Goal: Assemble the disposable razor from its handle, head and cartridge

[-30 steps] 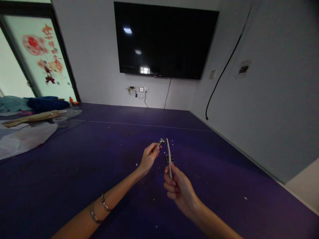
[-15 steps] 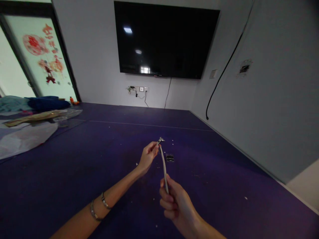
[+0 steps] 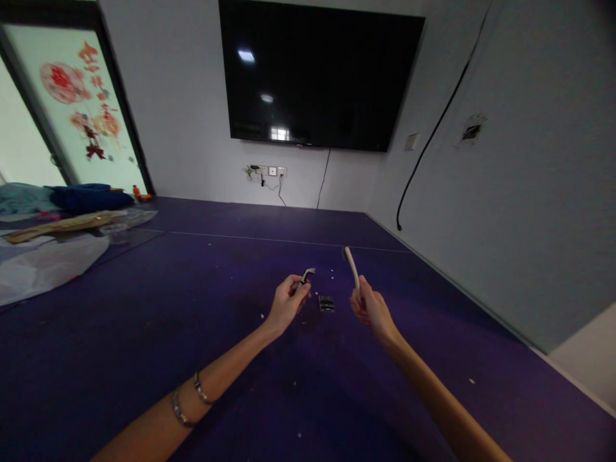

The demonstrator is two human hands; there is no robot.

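My left hand [image 3: 287, 303] pinches a small silvery metal piece [image 3: 307, 274] with a bent end that points right; its exact kind is too small to make out. To the right, my right hand [image 3: 373, 309] is closed around the handle of a toothbrush [image 3: 353, 264]. The brush stands nearly upright, dark bristles at its top facing left, apart from the metal piece. Below and between the hands, a small dark rectangular piece [image 3: 326, 304] lies on the purple floor [image 3: 216, 359].
White specks are scattered on the floor. Plastic sheeting [image 3: 52, 269], cardboard and folded cloths [image 3: 91, 197] lie at the left. A television [image 3: 322, 77] hangs on the far wall above sockets [image 3: 273, 171]. A black cable [image 3: 433, 131] dangles along the right wall.
My right hand has moved forward and to the right, taking the toothbrush away from the metal piece. My left hand has stayed nearly in place, its metal piece slightly turned.
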